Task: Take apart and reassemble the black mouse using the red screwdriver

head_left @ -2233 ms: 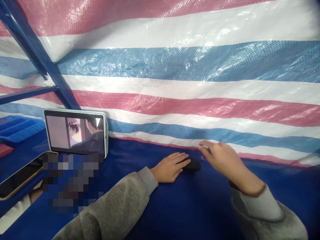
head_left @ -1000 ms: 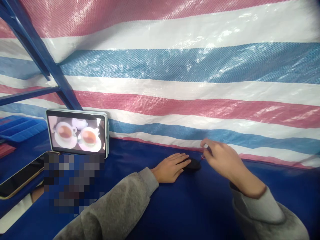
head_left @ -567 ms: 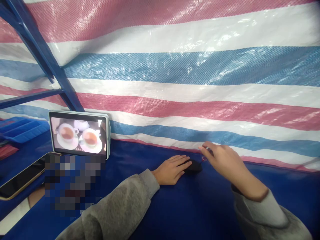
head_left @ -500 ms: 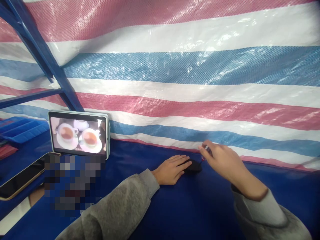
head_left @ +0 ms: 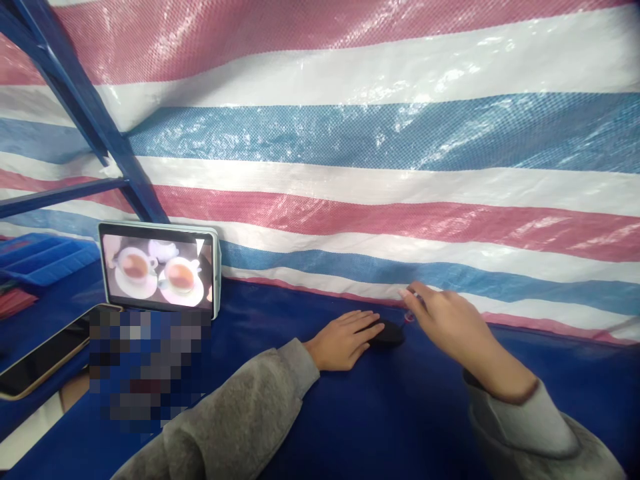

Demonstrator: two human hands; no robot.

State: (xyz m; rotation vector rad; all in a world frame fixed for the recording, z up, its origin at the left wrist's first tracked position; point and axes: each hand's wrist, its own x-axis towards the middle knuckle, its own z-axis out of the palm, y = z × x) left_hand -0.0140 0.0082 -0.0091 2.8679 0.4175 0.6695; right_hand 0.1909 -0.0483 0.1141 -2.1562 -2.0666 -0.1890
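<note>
My left hand (head_left: 343, 339) rests on the blue surface, its fingers reaching over the near-left end of a black computer mouse (head_left: 390, 333) and holding it there. Just beyond the mouse, my right hand (head_left: 445, 327) is raised, with thumb and forefinger pinched together. A thin, pinkish looped cord (head_left: 410, 316) shows at its fingertips, close to the mouse's far end. My fingers hide most of that cord, and I cannot tell whether it joins the mouse.
At left a tablet (head_left: 160, 267) stands upright, showing two teacups. Nearby lie a phone (head_left: 50, 350) and a blue compartment tray (head_left: 55, 257). A pixelated patch covers part of the blue tabletop (head_left: 390, 420). Striped sheeting (head_left: 350, 133) hangs behind, with a blue metal frame (head_left: 90, 113) at left.
The right fingers have shifted slightly, and the pinkish loop below them shows more clearly. The left hand and the mouse stay practically where they were.
</note>
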